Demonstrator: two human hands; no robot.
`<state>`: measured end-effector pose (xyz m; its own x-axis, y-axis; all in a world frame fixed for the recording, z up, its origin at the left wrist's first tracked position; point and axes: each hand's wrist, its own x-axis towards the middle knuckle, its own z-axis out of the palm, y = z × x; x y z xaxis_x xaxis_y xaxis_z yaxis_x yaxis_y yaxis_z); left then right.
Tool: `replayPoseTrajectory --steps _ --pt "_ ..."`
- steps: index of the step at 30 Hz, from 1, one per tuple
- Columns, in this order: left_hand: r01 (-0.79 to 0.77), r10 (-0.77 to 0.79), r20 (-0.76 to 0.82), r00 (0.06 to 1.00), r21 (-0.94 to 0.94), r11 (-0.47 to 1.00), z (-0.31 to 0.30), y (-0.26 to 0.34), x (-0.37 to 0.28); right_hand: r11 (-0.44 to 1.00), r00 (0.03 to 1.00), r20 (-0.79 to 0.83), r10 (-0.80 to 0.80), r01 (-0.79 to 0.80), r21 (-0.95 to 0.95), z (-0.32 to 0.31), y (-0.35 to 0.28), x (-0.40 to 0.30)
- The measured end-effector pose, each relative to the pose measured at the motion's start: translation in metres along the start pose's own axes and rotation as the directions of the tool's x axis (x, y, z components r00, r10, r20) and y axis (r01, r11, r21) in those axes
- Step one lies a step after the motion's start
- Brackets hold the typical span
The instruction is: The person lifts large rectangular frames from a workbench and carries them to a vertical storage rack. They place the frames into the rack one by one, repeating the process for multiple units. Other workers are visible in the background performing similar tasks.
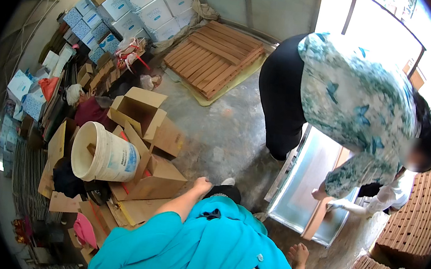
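My left hand (203, 185) hangs by my waist with its fingers curled in and nothing seen in it, near an open cardboard box (168, 182). On the other side my right hand (298, 254) is low and empty, its fingers loosely bent and a little apart. Ahead of it lies a long shallow tray (296, 204) with a shiny, translucent lining. A co-worker in a floral top bends over the tray, a hand (319, 195) on a brown board (315, 222) that lies across it. Another person's pale, seemingly gloved hand (336, 204) reaches to the same board.
A white plastic bucket (91, 153) lies tilted among cardboard boxes on my left. Brown slatted panels (215, 58) are stacked on the floor ahead. More brown slatted stacks (414, 210) stand at right. Printed white cartons (155, 12) are piled at the back. A person (91, 111) is behind the boxes.
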<state>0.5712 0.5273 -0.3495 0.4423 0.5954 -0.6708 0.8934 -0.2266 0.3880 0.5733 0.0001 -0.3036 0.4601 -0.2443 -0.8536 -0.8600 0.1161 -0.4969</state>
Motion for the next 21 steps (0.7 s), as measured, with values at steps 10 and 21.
replayPoseTrajectory --steps 10,21 --pt "-0.223 0.214 0.084 0.973 0.121 0.967 -0.036 0.086 0.110 0.973 0.996 -0.053 -0.066 0.053 -0.223 0.084 0.028 -0.023" --pt "-0.112 0.085 0.249 0.965 0.094 0.989 -0.073 0.108 0.188 0.947 0.987 -0.147 0.063 -0.105 -0.302 0.185 -0.004 -0.096"
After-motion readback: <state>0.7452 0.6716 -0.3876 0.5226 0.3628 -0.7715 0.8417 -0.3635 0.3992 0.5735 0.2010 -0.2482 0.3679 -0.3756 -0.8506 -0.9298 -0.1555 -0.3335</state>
